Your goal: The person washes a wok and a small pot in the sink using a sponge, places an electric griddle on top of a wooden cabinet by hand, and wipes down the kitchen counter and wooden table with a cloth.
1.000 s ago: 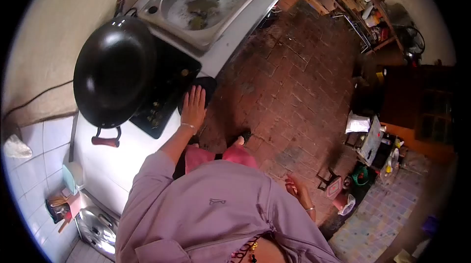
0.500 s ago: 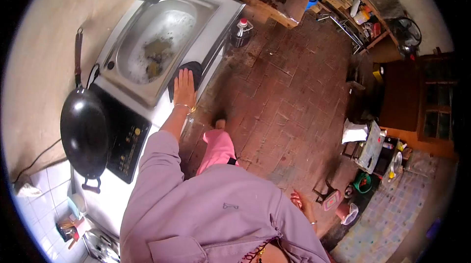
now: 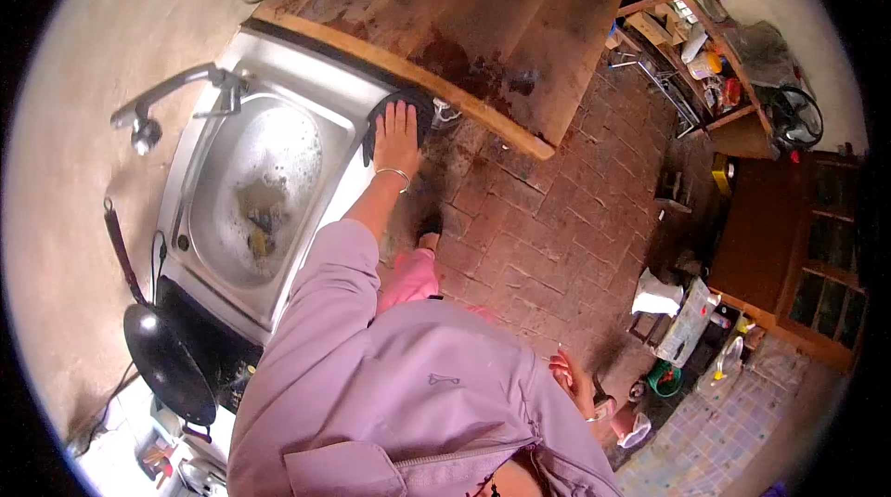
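Note:
My left hand (image 3: 397,140) lies flat on a dark cloth (image 3: 425,112), fingers stretched out, pressing it to the sink unit's edge at the corner by the wooden table. Left of that hand is the steel sink basin (image 3: 209,209), with suds and brownish scraps (image 3: 263,209) in it. A grey faucet (image 3: 176,93) stands at its far left side. Low beside my body on the right hangs my right hand (image 3: 574,381), its fingers loosely bent and apart. Nothing shows in it, though part of it is hard to make out.
A wooden table (image 3: 399,10) with wet patches adjoins the sink. A black wok (image 3: 167,358) sits over a black cooktop (image 3: 200,311) at lower left. A cluttered shelf (image 3: 696,42), a small table (image 3: 689,321) and a green basket (image 3: 665,378) line the right side of the brick floor (image 3: 520,246).
My left hand has slid the cloth along the sink's edge, away from my body, to the corner by the wooden table. The view has shifted toward that table. My right hand still hangs low.

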Motion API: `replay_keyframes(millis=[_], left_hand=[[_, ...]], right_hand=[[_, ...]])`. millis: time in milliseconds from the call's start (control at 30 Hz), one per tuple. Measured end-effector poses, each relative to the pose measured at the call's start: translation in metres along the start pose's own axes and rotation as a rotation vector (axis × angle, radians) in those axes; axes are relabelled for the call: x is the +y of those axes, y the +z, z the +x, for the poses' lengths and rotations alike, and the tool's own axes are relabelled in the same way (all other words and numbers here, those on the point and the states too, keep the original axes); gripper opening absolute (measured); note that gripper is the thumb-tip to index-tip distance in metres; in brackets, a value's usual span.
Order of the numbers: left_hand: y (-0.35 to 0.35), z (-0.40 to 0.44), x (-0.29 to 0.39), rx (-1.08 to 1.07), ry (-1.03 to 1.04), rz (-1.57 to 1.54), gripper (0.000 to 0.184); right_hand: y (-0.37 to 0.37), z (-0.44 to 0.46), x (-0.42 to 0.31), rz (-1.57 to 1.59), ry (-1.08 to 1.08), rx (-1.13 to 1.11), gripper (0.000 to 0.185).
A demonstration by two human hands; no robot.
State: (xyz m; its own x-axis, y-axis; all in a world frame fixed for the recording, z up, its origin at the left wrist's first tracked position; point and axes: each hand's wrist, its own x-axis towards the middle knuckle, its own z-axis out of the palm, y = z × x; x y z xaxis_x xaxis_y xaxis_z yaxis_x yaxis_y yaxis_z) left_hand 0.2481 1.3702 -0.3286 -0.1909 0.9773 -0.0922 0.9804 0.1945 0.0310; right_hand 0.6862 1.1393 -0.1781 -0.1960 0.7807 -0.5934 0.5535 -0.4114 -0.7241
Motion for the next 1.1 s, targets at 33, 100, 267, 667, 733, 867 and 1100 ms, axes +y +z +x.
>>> replay_keyframes(millis=[33,100,267,667,733,867,1100], left_hand=[[-0.007,0.012,0.003,-0.045,0.009,-0.001,0.079],[-0.011,0.027,0.010,-0.084,0.013,-0.022,0.073],[0.003,0.046,0.004,0.012,0.424,-0.044,0.039],[-0.081,0.066,-0.028,0.236,-0.392,-0.968,0.023],[-0.109,0.079,-0.084,0.322,-0.566,-0.850,0.024],[-0.136,0.107,-0.224,0.607,-0.793,-0.466,0.028],[-0.067,0.184,-0.374,0.061,-1.138,-0.342,0.050]], right_hand=[[-0.009,0.012,-0.014,-0.030,0.005,0.007,0.039],[-0.024,0.027,-0.028,-0.094,0.004,-0.007,0.040],[-0.065,0.090,-0.060,0.058,0.082,-0.121,0.041],[-0.126,0.314,-0.259,-0.671,-0.660,-0.299,0.025],[-0.122,0.339,-0.263,-0.694,-0.661,-0.349,0.028],[-0.099,0.366,-0.267,-0.751,-0.623,-0.464,0.032],[-0.037,0.352,-0.279,-0.667,-0.488,-0.451,0.031]])
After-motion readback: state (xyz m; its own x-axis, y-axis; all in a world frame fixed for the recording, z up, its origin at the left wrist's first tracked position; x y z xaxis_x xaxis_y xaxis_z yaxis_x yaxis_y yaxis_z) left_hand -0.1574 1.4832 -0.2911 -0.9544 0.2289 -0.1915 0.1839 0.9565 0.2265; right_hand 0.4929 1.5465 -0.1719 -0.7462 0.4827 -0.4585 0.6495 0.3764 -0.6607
